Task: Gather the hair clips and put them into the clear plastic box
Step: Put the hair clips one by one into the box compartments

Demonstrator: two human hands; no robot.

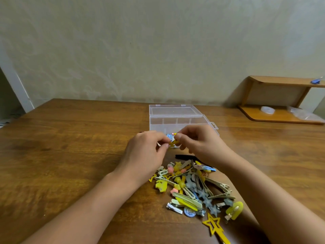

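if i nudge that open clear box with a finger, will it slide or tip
The clear plastic box looks thin-walled and holds few clips, so it is probably light and would likely slide on the smooth wooden table. It sits low and flat with its lid laid open behind, so tipping seems unlikely. A push might make the lid flap.

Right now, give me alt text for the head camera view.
Both hands, left and right, pinch a yellow hair clip over an open clear plastic box; a pile of hair clips lies nearer on the wooden table.
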